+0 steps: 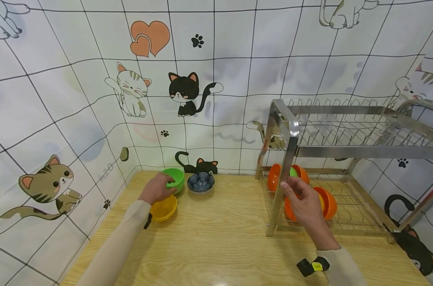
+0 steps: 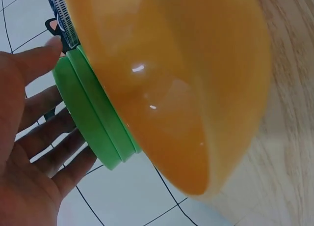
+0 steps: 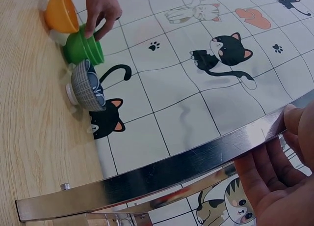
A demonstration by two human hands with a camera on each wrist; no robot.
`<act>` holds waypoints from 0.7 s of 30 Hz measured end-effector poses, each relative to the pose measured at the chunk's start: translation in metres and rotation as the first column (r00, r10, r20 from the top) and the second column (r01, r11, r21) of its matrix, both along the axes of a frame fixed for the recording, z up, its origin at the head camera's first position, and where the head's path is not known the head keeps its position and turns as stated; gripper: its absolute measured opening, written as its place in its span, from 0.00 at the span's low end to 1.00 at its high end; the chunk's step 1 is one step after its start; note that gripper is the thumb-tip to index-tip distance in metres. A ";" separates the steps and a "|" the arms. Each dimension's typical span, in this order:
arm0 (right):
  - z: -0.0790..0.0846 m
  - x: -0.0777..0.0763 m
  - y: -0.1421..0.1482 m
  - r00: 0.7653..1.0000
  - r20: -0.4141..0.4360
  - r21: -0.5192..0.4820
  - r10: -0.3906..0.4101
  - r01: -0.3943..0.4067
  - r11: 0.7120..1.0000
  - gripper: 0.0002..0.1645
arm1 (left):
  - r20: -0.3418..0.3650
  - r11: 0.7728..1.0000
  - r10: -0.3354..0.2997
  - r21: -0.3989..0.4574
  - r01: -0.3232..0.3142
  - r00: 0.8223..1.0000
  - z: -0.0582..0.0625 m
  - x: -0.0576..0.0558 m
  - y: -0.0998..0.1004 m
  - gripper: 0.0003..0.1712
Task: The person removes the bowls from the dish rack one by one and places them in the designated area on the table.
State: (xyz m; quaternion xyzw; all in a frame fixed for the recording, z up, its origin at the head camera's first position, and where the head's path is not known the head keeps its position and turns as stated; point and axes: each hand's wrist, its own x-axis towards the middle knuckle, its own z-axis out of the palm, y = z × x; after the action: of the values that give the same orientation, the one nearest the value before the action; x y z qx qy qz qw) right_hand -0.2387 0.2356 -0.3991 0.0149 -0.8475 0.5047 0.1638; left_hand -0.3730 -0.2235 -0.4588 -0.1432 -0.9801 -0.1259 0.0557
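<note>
right hand (image 1: 303,198) is nearest, at the left end of the metal rack (image 1: 366,152). its thumb (image 3: 294,120) sits on one side of the upright post (image 1: 278,202), fingers (image 3: 267,167) on the other, so it grips the post with only the post's width between. post's long axis runs upward. behind and right of that hand, orange bowls (image 1: 330,203) sit on the rack's lower tier.

across the surface (image 1: 216,242), far left: yellow bowl (image 1: 163,210), mouth up, just right of the left wrist, on the near side of the green pair.

left hand (image 1: 155,188) is beyond it, at the stacked green bowls (image 1: 174,173), far left on the surface. its fingers are loosely bent and spread, tips going over the rim and out of sight in the left wrist view; thumb well apart from them, by the rim. cannot tell if they grip.

key relation: green bowls lie just far and right of the left hand's palm, directly at its fingers; round, no long axis, mouth up. left hand is clearly the nearer one, right hand well apart to the right.

patterned blue-grey bowl (image 1: 200,183) just right of the green ones. cat-print wall (image 1: 234,35) farthest.
</note>
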 end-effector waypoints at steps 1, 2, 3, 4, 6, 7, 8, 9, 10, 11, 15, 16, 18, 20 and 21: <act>0.000 0.000 0.000 1.000 0.000 0.000 0.001 -0.001 1.000 0.28 | -0.012 1.000 0.006 0.000 -0.006 1.000 -0.001 0.000 -0.001 0.27; 0.000 0.000 0.000 1.000 0.001 -0.001 0.001 -0.001 1.000 0.29 | -0.023 1.000 0.014 0.001 -0.014 1.000 -0.002 0.000 -0.002 0.29; 0.000 0.000 0.000 1.000 0.004 0.000 0.002 -0.002 1.000 0.29 | -0.035 1.000 0.019 0.003 -0.019 0.999 -0.004 0.001 -0.003 0.31; -0.001 0.001 0.000 1.000 0.006 0.000 0.002 -0.002 1.000 0.29 | -0.048 1.000 0.022 0.006 -0.022 0.999 -0.005 0.001 -0.003 0.34; -0.001 0.001 0.000 1.000 0.016 0.001 0.002 -0.002 1.000 0.30 | -0.069 0.999 0.033 0.015 -0.032 0.997 -0.006 0.001 -0.005 0.38; -0.001 0.001 0.000 1.000 0.022 0.002 0.001 -0.001 1.000 0.30 | -0.073 0.999 0.041 0.027 -0.039 0.996 -0.006 0.002 -0.005 0.41; -0.001 0.001 0.000 1.000 0.025 0.004 0.000 0.000 1.000 0.30 | -0.078 0.998 0.049 0.037 -0.046 0.996 -0.006 0.003 -0.005 0.42; -0.001 0.001 0.000 1.000 0.027 0.009 -0.001 0.001 1.000 0.30 | -0.080 0.997 0.057 0.051 -0.053 0.995 -0.006 0.004 -0.005 0.44; -0.001 0.001 0.000 1.000 0.028 0.013 -0.003 0.003 1.000 0.30 | -0.082 0.996 0.064 0.067 -0.058 0.995 -0.006 0.005 -0.006 0.46; 0.000 0.001 0.000 1.000 0.029 0.016 -0.005 0.005 1.000 0.30 | -0.080 0.995 0.072 0.082 -0.065 0.994 -0.005 0.006 -0.006 0.48; 0.000 0.001 -0.001 1.000 0.012 0.015 -0.009 0.009 1.000 0.28 | -0.061 0.984 0.086 0.162 -0.075 0.994 0.000 0.010 -0.004 0.54; 0.001 0.001 -0.001 1.000 0.008 0.012 -0.008 0.008 1.000 0.28 | -0.055 0.981 0.086 0.179 -0.075 0.995 0.001 0.011 -0.003 0.55; 0.001 0.001 -0.002 1.000 0.005 0.007 -0.007 0.007 1.000 0.27 | -0.035 0.972 0.088 0.223 -0.078 0.995 0.004 0.013 0.000 0.57; 0.001 0.001 -0.001 1.000 0.010 0.008 -0.004 0.004 1.000 0.28 | -0.013 0.961 0.093 0.264 -0.086 0.996 0.006 0.015 0.003 0.60; 0.001 0.001 -0.001 1.000 0.015 0.007 -0.003 0.003 1.000 0.28 | -0.002 0.954 0.093 0.285 -0.089 0.996 0.007 0.015 0.004 0.61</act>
State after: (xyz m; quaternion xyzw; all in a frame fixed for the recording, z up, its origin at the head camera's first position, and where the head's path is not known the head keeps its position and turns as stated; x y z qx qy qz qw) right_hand -0.2376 0.2350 -0.3983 0.0103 -0.8506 0.5014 0.1583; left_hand -0.3579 -0.2193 -0.4518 -0.0892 -0.9569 -0.2618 0.0891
